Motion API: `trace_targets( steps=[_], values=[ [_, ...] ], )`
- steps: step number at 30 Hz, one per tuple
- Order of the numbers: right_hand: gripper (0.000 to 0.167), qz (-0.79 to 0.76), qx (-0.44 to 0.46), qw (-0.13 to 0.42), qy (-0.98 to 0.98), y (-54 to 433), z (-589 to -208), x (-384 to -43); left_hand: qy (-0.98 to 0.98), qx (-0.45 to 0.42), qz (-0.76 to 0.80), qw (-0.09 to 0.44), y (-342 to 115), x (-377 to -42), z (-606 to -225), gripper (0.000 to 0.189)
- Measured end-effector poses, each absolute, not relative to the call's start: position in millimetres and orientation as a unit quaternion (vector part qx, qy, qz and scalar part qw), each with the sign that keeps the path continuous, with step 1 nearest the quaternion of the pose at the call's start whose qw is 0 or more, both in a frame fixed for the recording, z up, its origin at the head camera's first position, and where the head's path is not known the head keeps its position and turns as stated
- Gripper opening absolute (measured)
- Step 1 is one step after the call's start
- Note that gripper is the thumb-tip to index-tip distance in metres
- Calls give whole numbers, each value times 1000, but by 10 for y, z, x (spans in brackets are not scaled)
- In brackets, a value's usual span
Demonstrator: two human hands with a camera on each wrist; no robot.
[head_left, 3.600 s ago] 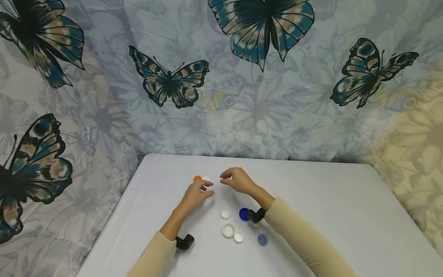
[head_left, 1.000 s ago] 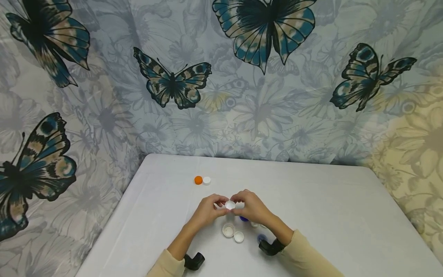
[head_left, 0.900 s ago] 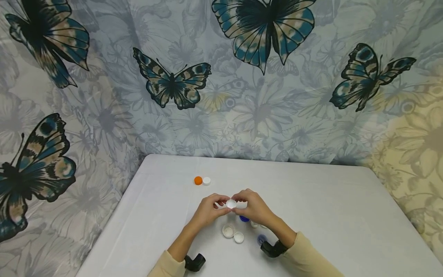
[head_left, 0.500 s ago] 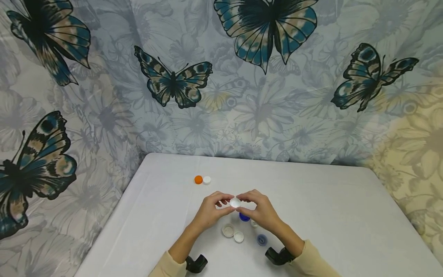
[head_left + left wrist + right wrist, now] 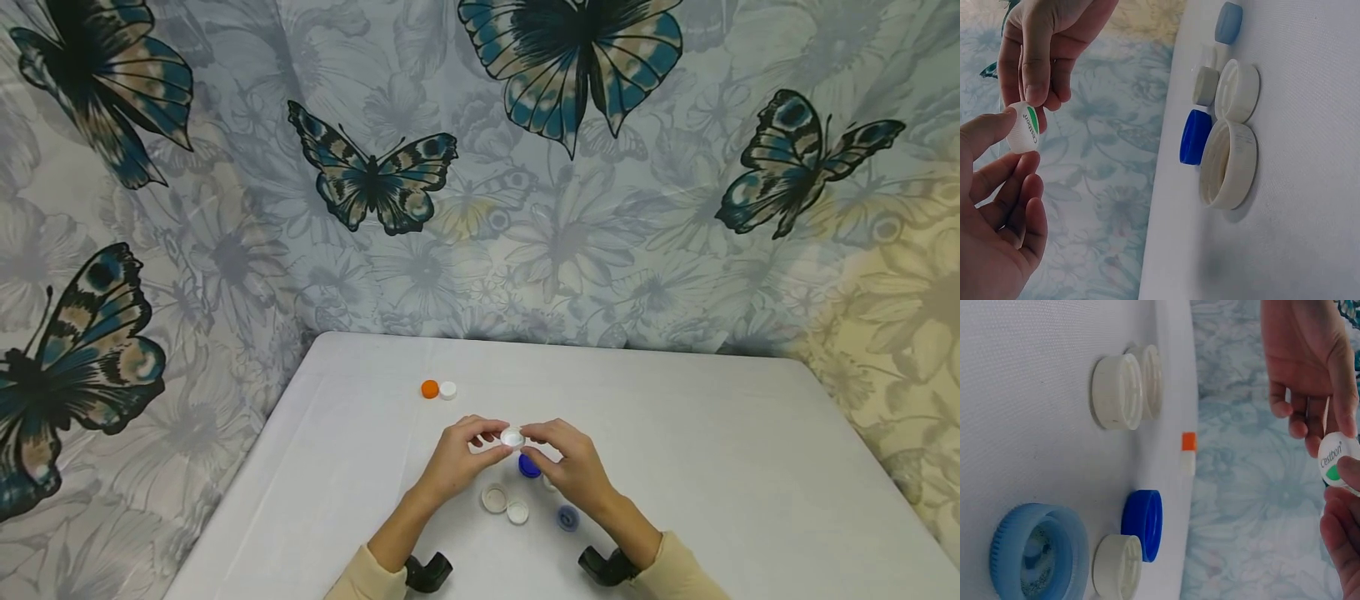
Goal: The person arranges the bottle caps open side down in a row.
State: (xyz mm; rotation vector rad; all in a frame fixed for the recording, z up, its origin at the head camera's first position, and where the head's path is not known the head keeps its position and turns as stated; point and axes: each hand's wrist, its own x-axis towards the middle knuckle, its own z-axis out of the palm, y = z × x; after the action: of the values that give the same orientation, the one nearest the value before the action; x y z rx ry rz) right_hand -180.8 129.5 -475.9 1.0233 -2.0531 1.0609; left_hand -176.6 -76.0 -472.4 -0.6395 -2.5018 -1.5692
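Observation:
A white bottle cap (image 5: 512, 437) is held up above the table between both hands. Green and dark "Cestbon" print shows on its top (image 5: 1030, 125) in the left wrist view. My left hand (image 5: 453, 462) pinches the cap between thumb and fingertips from the left. From the right, my right hand (image 5: 581, 471) has its thumb and index finger at the cap's edge. Below lie a dark blue cap (image 5: 529, 466), a wide off-white cap (image 5: 494, 499), a smaller white cap (image 5: 517, 512) touching it, and a pale blue cap (image 5: 567, 518). The right hand partly hides another off-white cap (image 5: 1116, 565).
Farther back, an orange cap (image 5: 430, 389) and a white cap (image 5: 447, 390) stand side by side on the white table (image 5: 675, 433). A butterfly-patterned wall covering (image 5: 570, 250) rises behind the table's far edge. Black cameras (image 5: 429, 572) sit at the wrists.
Since the oldest frame, the hands have come back from the far caps and picked up the white cap. Lately it has tilted and shifted slightly right, and the right fingers have spread a little.

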Motion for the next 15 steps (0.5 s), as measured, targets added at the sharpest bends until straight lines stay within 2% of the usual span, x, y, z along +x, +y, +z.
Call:
trace_targets(
  steps=[7,15],
  values=[
    [38,402,381,310,-773,1287,-4731,-1800,-829,-217,-510,74,-747,-1762,-4682,28],
    [36,411,384,318,-763,1275,-4725,-1798,-815,-199,-543,48,-743,-1760,-4716,26]
  ],
)
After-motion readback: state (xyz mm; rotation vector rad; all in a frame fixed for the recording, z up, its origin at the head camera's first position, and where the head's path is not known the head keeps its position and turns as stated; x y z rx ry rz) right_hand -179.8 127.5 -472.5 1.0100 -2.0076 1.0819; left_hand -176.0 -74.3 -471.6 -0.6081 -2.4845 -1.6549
